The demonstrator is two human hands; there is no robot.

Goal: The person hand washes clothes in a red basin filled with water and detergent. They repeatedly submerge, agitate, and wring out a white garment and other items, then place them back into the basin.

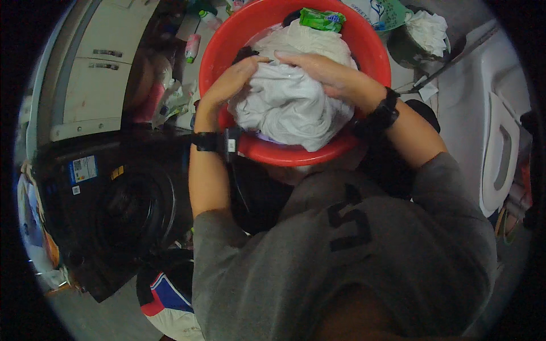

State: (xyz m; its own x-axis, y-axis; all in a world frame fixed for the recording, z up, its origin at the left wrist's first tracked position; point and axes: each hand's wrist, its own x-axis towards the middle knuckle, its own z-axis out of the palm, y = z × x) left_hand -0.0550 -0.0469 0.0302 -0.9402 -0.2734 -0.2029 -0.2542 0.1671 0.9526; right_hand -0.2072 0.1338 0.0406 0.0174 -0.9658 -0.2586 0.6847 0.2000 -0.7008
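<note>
A bundled white cloth [283,102], wet-looking and creased, is heaped in a red plastic basin [294,158] in front of me. My left hand [239,76] clasps its left far side, with the fingertips turned inward. Across the bundle, my right hand [326,72] clasps the right far side, its fingers reaching toward the left ones. Some fingers of both hands are hidden by the cloth. Cream-coloured fabric [307,42] lies behind the bundle, and a green packet [323,20] rests on top of that at the basin's far side.
On the left stands a black front-loading washing machine [128,200], below a white cabinet [96,81]. A pink bottle [193,47] lies left of the basin. At the right are a dark bucket [403,49] holding white cloth and a large white plastic object [473,115].
</note>
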